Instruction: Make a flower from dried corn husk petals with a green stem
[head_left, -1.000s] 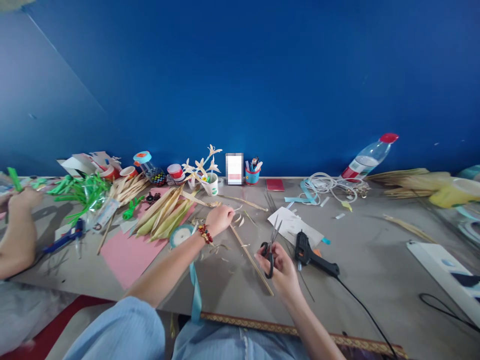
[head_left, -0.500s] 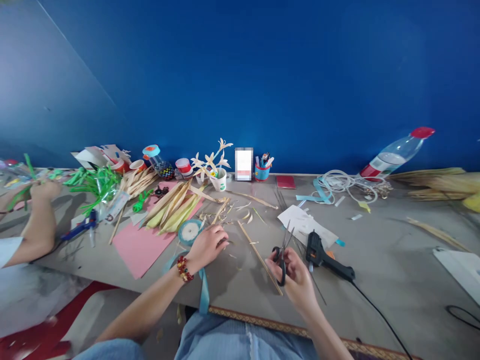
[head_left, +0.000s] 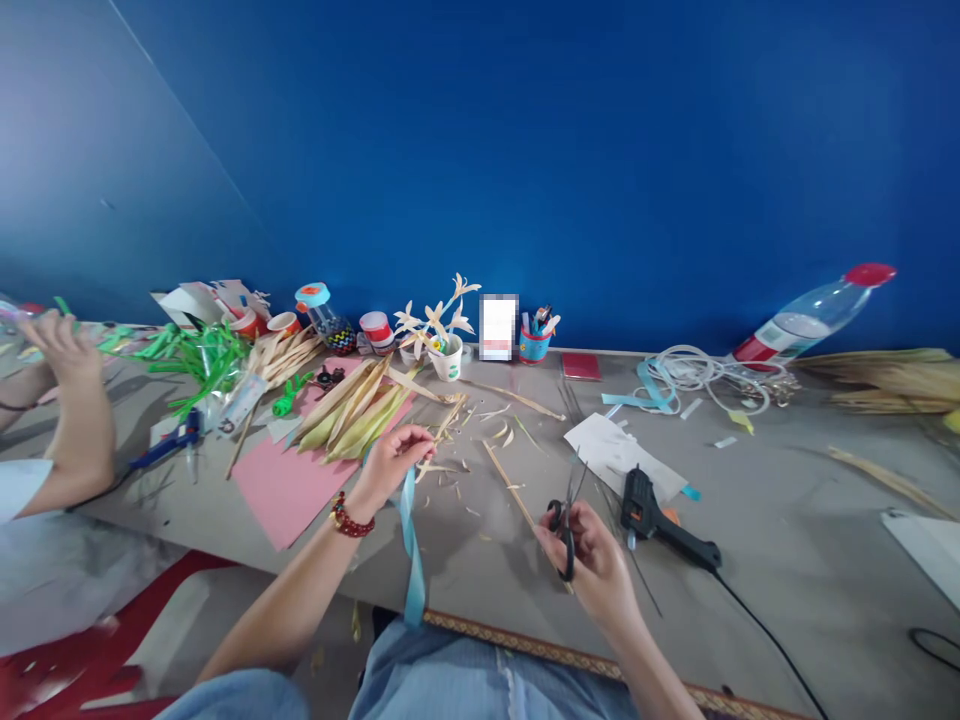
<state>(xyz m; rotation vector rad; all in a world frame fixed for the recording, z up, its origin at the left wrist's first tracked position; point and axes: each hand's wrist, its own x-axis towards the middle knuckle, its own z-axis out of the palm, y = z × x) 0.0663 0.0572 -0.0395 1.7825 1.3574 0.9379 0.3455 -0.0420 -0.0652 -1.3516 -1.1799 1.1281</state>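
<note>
My left hand (head_left: pixel 394 462) is raised a little above the table, with thumb and fingers pinched together. From beneath those fingers a light-blue ribbon (head_left: pixel 411 540) runs down, slightly twisted, to the table's front edge. The ribbon appears to be in the pinch, though the exact grip is hidden. My right hand (head_left: pixel 592 555) holds black-handled scissors (head_left: pixel 568 540), blades upward and slightly apart. Beside the scissors, a thin tan stick (head_left: pixel 510 485) lies on the table. Corn-husk scraps (head_left: pixel 499 435) are scattered between my hands.
Dried husks (head_left: pixel 352 410) lie on pink paper (head_left: pixel 281 490) at left. A black glue gun (head_left: pixel 660 520) with its cord lies right of the scissors. Behind stand husk flowers in a white cup (head_left: pixel 448 360) and a pen holder (head_left: pixel 535 343). Another person's hand (head_left: pixel 64 345) is at far left.
My left hand has lifted and moved left, its fingers now pinched. More of the ribbon shows below it. My right hand keeps the scissors. The other person's hand has risen.
</note>
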